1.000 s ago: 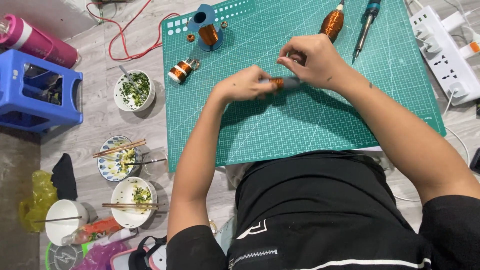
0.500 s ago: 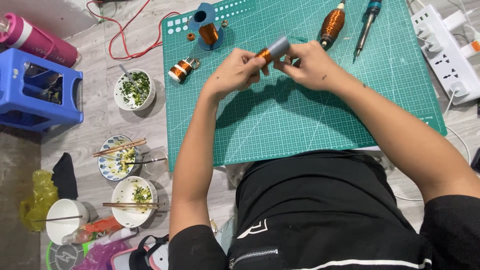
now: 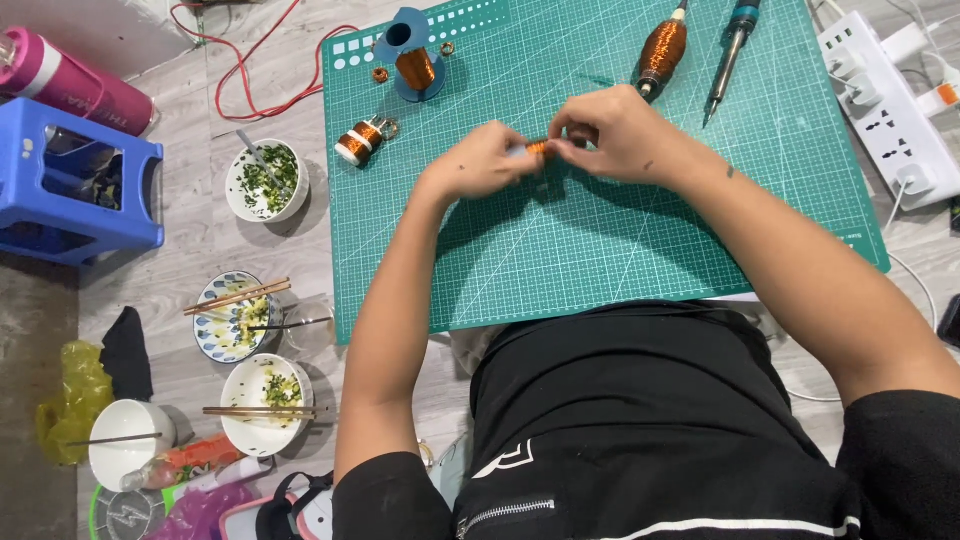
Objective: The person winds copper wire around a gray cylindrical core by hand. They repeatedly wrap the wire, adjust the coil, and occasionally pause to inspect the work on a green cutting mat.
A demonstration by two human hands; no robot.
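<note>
Both hands, left [image 3: 480, 160] and right [image 3: 615, 135], pinching small copper coil [image 3: 538, 147] at upper centre, above green mat [image 3: 600, 250]. Spare coil [image 3: 360, 141] lying upper left on mat.

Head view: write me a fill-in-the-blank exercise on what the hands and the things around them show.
1. Both hands, left hand and right hand, pinch a small ____-coloured coil.
2. The cutting mat under them is ____.
3. Chopsticks lie across a patterned ____.
4. The stool on the floor is ____.

Missing words: copper; green; bowl; blue
</note>
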